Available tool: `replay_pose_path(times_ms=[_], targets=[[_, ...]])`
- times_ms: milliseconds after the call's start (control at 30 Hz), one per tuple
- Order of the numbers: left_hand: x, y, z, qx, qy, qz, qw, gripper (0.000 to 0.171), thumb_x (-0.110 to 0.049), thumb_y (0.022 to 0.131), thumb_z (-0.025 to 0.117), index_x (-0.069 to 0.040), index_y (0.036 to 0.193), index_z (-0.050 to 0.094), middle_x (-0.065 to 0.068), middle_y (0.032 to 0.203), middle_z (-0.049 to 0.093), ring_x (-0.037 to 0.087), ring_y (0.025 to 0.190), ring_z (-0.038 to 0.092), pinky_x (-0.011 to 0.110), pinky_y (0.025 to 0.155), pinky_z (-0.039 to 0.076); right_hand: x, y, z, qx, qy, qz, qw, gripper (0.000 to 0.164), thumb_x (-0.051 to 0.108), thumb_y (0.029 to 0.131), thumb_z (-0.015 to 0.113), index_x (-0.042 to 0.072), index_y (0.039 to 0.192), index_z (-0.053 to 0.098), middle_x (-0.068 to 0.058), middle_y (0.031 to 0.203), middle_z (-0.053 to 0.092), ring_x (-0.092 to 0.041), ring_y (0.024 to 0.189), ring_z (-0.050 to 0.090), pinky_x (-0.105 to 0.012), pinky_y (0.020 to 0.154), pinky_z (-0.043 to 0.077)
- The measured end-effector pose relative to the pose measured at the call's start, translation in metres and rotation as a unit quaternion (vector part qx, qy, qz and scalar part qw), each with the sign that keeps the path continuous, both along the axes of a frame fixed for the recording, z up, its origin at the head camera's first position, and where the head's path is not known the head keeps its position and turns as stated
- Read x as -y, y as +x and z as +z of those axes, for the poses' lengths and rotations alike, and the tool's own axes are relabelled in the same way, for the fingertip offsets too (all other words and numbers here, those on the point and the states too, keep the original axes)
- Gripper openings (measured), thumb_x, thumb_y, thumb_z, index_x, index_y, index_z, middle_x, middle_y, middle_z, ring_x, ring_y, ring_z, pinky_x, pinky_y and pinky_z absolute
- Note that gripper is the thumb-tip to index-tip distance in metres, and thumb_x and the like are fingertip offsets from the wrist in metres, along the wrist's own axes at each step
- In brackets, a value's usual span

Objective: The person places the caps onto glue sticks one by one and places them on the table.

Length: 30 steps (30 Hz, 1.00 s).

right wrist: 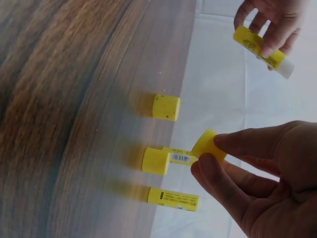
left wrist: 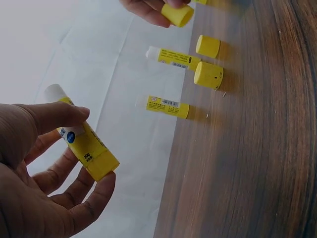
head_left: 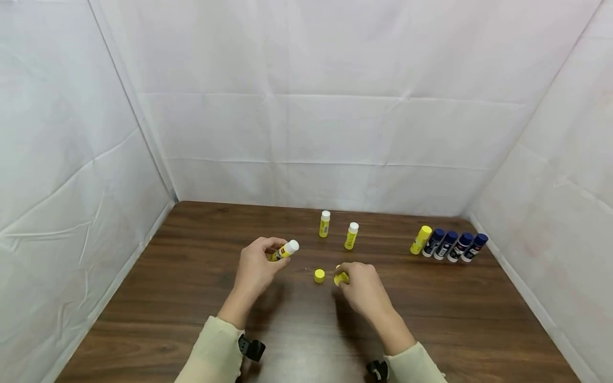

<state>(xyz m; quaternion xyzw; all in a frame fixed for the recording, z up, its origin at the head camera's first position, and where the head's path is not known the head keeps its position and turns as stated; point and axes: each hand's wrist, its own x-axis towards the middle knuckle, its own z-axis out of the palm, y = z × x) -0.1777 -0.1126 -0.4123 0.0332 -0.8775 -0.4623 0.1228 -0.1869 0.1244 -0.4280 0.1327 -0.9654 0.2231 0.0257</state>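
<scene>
My left hand point(head_left: 256, 266) grips a yellow glue stick point(left wrist: 89, 141) with its white top bare, tilted and raised above the table. The thumb lies across its label and the fingers support its base in the left wrist view. My right hand point(head_left: 363, 287) pinches a yellow cap point(right wrist: 209, 145) between thumb and fingers, held above the tabletop. Below, a loose yellow cap point(head_left: 319, 275) stands on the wood between the hands. Another yellow cap point(right wrist: 156, 161) stands near it, mostly hidden by my right hand in the head view.
Two uncapped glue sticks, a left one point(head_left: 324, 224) and a right one point(head_left: 351, 236), stand farther back on the brown wooden table point(head_left: 201, 298). At the right, a capped yellow glue stick point(head_left: 421, 240) stands beside several blue-capped sticks point(head_left: 445, 245). White cloth walls point(head_left: 335, 133) enclose the back and sides.
</scene>
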Motion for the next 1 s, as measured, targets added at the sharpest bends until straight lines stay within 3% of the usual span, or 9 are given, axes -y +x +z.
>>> replay_pose_path(times_ms=[200,400,567,700,833,1000], targets=[[0.0,0.001,-0.003,-0.003,-0.028,-0.003,0.9996,0.028,-0.013,0.082,0.086,-0.022,0.106,0.078,-0.004,0.101,0.066,0.02,0.095,0.064,0.041,0.081,0.057,0.001,0.005,0.002,-0.023,-0.021,-0.012,0.999,0.018,0.006,0.089,0.076,0.012,0.106,0.078,-0.002,0.099,0.074,-0.016,0.086,0.066,-0.036,0.073,0.057],[-0.001,0.003,-0.003,-0.021,-0.059,-0.004,0.998,0.028,-0.012,0.082,0.087,-0.021,0.107,0.078,-0.003,0.102,0.067,0.022,0.097,0.066,0.042,0.082,0.058,0.003,0.007,0.005,-0.04,-0.045,-0.023,0.998,0.017,0.007,0.089,0.077,0.014,0.104,0.078,0.0,0.093,0.073,-0.014,0.078,0.061,-0.033,0.068,0.054],[-0.003,0.004,-0.002,-0.02,-0.081,-0.008,0.9965,0.03,-0.012,0.081,0.087,-0.02,0.108,0.079,-0.002,0.104,0.068,0.023,0.097,0.066,0.044,0.084,0.058,0.004,0.01,0.008,-0.023,-0.089,-0.036,0.995,0.018,0.008,0.09,0.077,0.016,0.105,0.077,0.001,0.094,0.073,-0.013,0.081,0.065,-0.031,0.066,0.056],[-0.005,0.004,-0.002,-0.024,-0.11,-0.007,0.9936,0.031,-0.014,0.08,0.088,-0.022,0.109,0.079,-0.002,0.105,0.068,0.022,0.098,0.064,0.044,0.084,0.057,0.006,0.014,0.011,-0.019,-0.148,-0.045,0.988,0.02,0.008,0.09,0.077,0.018,0.106,0.077,-0.001,0.104,0.075,-0.018,0.091,0.072,-0.034,0.072,0.06],[-0.007,0.003,-0.001,-0.038,-0.147,-0.014,0.9884,0.032,-0.015,0.08,0.089,-0.022,0.109,0.079,-0.001,0.104,0.068,0.021,0.097,0.063,0.042,0.082,0.057,0.009,0.016,0.013,-0.031,-0.2,-0.053,0.978,0.021,0.008,0.088,0.079,0.019,0.107,0.077,0.0,0.104,0.075,-0.02,0.095,0.073,-0.036,0.078,0.061],[-0.012,0.005,0.001,-0.054,-0.172,-0.021,0.9833,0.031,-0.014,0.08,0.088,-0.022,0.109,0.079,-0.001,0.103,0.067,0.02,0.094,0.061,0.039,0.077,0.056,0.014,0.018,0.015,-0.035,-0.236,-0.053,0.97,0.024,0.009,0.087,0.081,0.019,0.109,0.077,0.0,0.101,0.076,-0.019,0.092,0.074,-0.033,0.075,0.061]])
